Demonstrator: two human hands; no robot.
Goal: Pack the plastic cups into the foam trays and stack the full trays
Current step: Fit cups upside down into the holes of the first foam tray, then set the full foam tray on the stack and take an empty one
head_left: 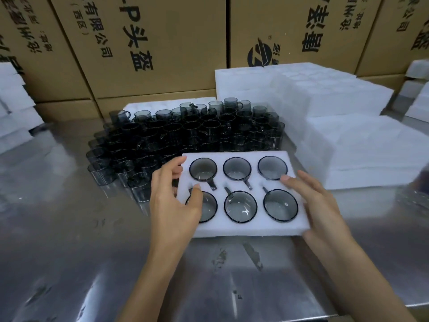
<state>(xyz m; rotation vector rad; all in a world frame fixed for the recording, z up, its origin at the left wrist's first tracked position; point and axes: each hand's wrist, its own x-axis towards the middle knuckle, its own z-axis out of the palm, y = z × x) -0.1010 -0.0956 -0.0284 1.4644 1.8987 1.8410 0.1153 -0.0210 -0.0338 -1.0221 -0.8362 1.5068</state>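
A white foam tray (241, 228) lies on the steel counter (69, 252) in front of a crowd of loose smoky-grey plastic cups (185, 133), with all six pockets filled (handles pointing toward the middle). The left hand (173, 203) curls over the tray's left edge, grip closed on it, thumb on top. The right hand (318, 205) clasps the right edge, forearm angled inward. Stacks of empty foam trays (348, 147) stand at right.

Overhead light is glaring off the steel table (69, 263), white foam stacks (348, 94) are washing out, and wide-angle distortion is bending and blurring the edges.
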